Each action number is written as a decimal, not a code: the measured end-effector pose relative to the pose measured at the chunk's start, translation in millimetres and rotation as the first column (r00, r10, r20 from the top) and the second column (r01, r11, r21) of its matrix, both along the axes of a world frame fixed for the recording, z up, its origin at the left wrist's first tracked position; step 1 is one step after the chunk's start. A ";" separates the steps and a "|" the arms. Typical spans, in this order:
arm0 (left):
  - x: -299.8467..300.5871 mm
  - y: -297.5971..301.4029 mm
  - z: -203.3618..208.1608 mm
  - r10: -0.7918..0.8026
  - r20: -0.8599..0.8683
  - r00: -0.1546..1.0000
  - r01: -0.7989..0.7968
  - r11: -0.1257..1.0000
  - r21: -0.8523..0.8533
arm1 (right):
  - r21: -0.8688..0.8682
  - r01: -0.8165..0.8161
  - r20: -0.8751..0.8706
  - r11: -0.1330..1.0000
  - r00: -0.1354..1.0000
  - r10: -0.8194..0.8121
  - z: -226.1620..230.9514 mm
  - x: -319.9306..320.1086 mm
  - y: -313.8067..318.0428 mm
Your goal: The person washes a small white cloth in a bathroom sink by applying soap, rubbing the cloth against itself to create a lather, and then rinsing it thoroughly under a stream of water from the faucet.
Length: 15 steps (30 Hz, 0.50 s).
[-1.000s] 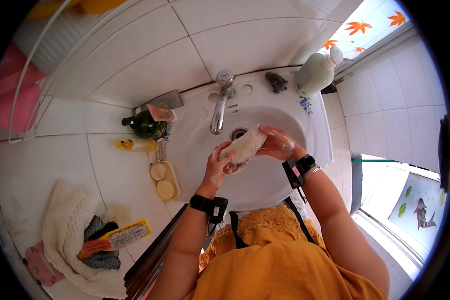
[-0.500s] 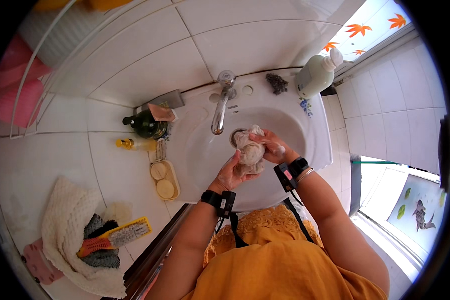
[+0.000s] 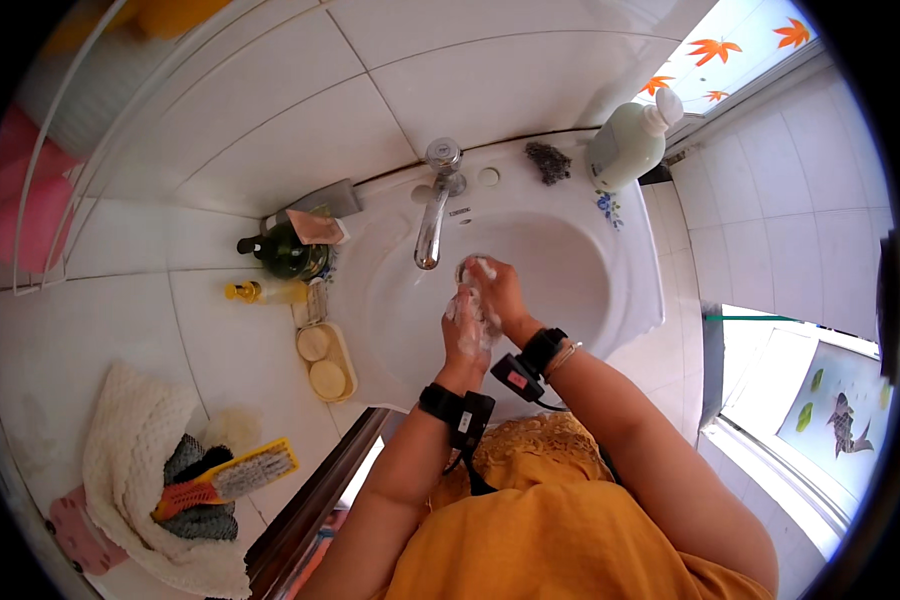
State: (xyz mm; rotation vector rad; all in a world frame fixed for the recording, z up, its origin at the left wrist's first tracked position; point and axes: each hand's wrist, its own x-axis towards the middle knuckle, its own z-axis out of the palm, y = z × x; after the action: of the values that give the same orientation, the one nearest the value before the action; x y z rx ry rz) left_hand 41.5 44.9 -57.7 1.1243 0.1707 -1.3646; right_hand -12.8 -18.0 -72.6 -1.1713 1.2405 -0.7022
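Observation:
My left hand [image 3: 463,335] and my right hand [image 3: 503,293] are pressed together over the white sink [image 3: 580,290], both lathered with suds. Squeezed between them is a small soapy whitish cloth [image 3: 484,318], mostly hidden by the fingers and foam. Closed around it, my right hand lies at the far side, its fingers near the drain. Nearer to me, the left hand is closed on the cloth's other side. Beyond the hands stands the chrome faucet [image 3: 433,225], its spout pointing toward me; no stream of water shows under it.
At the back right stands a pump bottle [image 3: 630,148] beside a dark scrubber [image 3: 548,162]. Left of the basin are a soap dish [image 3: 345,380], a yellow-capped bottle [image 3: 270,291] and a dark green bottle [image 3: 288,252]. A brush [image 3: 255,472] lies on a white towel [image 3: 135,440] farther left.
My hands have come closer together and the right one has moved left over the cloth. The cloth, a plain bunched lump before, is now squeezed and largely covered. The view has shifted slightly.

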 end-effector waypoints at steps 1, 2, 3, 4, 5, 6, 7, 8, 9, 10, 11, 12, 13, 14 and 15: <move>0.6 -1.2 1.7 -0.026 0.034 0.999 0.026 1.000 0.004 | 0.181 0.096 0.159 0.979 0.979 -0.126 -3.4 2.5 -2.4; 1.0 -2.3 3.2 -0.052 0.067 0.996 0.051 0.999 0.009 | 0.180 0.105 0.154 0.978 0.979 -0.133 -5.3 -1.3 3.7; 4.9 -7.4 12.0 0.013 0.005 1.000 -0.013 1.000 0.015 | -0.061 0.030 0.015 0.998 0.999 -0.029 10.8 1.0 14.7; 11.6 -3.1 5.9 0.021 0.011 1.000 -0.021 1.000 0.014 | -0.291 -0.079 -0.139 0.954 0.990 0.039 25.1 4.9 27.7; 19.9 2.2 -6.7 -0.017 0.002 1.000 0.017 0.998 -0.062 | -0.569 -0.026 -0.144 0.822 0.987 -0.069 12.4 15.2 39.5; 23.2 1.1 -4.9 -0.064 -0.010 0.998 0.062 0.989 -0.136 | -0.568 -0.026 -0.144 0.823 0.987 -0.069 9.4 14.6 38.7; 16.0 1.2 -3.1 -0.020 0.025 0.999 0.019 1.000 0.020 | -0.387 0.029 -0.083 0.922 0.994 -0.066 6.2 12.2 35.7; 14.6 3.1 -0.4 -0.019 0.027 0.999 0.019 1.000 0.021 | -0.186 0.071 -0.022 0.980 0.997 -0.076 2.9 9.9 31.3; 9.6 2.5 4.0 -0.031 0.005 0.999 0.031 0.999 0.011 | -0.027 0.087 -0.032 0.996 0.996 -0.088 -10.8 3.7 20.2; 9.5 5.8 5.7 -0.031 -0.010 0.999 0.032 0.999 0.005 | -0.026 0.086 -0.030 0.996 0.996 -0.087 -9.3 1.7 13.4; 14.2 10.3 -5.4 -0.110 -0.062 0.992 0.106 0.992 -0.065 | 0.203 0.114 0.098 0.972 0.986 -0.137 -7.6 -0.4 7.9; 12.1 7.5 -2.9 -0.114 -0.064 0.991 0.110 0.992 -0.065 | 0.423 0.112 0.206 0.899 0.954 -0.216 -7.4 -6.4 2.4; 9.0 2.5 3.3 -0.133 -0.148 0.980 0.118 0.987 -0.107 | 0.510 0.013 0.354 0.860 0.908 -0.224 -18.8 -13.0 -1.1; 6.6 -0.9 7.6 -0.155 -0.231 0.961 0.122 0.981 -0.150 | 0.509 0.018 0.354 0.860 0.907 -0.229 -28.7 -25.7 -1.8; 12.0 2.1 4.3 -0.155 -0.290 0.944 0.109 0.980 -0.169 | 0.674 -0.229 0.558 0.702 0.781 -0.281 -18.8 -29.4 -2.7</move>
State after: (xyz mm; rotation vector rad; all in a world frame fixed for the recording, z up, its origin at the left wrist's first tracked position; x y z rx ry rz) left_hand 53.5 47.0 -53.4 0.8078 0.2122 -1.6395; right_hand -42.2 -20.7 -91.4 -0.1960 0.8032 -0.4802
